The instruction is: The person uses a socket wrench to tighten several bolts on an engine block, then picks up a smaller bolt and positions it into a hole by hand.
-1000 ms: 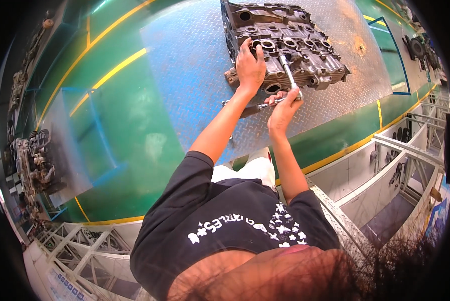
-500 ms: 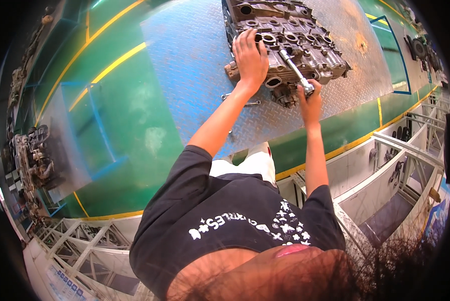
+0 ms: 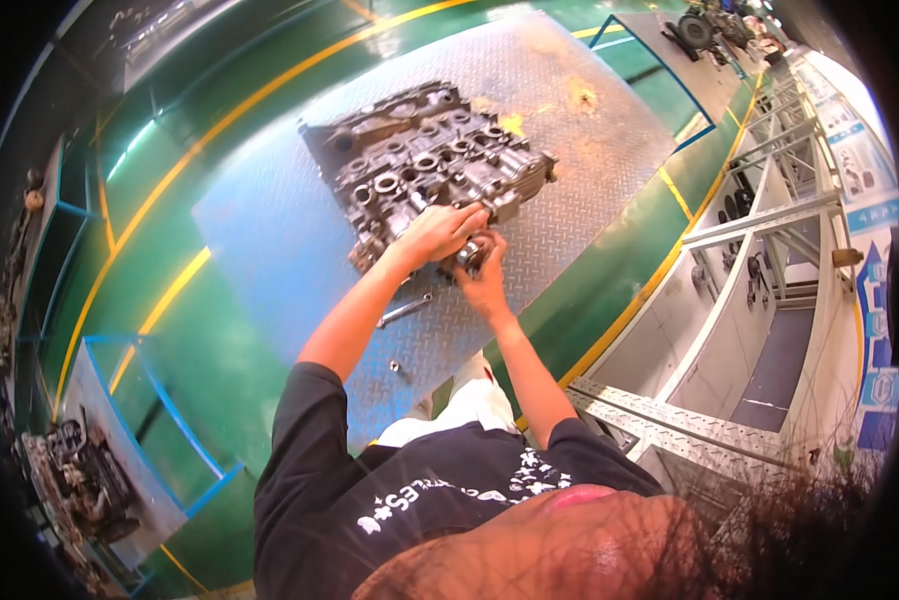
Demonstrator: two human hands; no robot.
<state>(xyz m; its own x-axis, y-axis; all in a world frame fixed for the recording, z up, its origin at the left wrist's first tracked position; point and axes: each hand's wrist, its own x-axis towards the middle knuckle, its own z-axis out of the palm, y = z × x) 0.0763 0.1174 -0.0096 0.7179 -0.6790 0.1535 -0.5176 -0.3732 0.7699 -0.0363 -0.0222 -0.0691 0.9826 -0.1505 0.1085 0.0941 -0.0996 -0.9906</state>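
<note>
The metal engine head (image 3: 424,160) lies on a steel checker plate (image 3: 269,250), studded with round bores. My left hand (image 3: 439,232) lies across its near edge, fingers closed over the metal socket bar (image 3: 419,198), which is largely hidden beneath them. Just below, my right hand (image 3: 484,275) grips the bar's shiny near end (image 3: 469,255). A loose wrench (image 3: 404,310) and a small socket (image 3: 395,366) lie on the plate nearer my body.
Engine assemblies (image 3: 74,470) sit at left, and machinery with tyres (image 3: 699,35) at upper right. Blue frames (image 3: 159,400) edge other plates. Yellow lines (image 3: 179,290) cross the green floor. A white metal railing structure (image 3: 759,230) runs along the right.
My left hand has left the upper bores and moved down-right onto the bar, beside my right hand. The view has turned, so the engine appears lower and further left.
</note>
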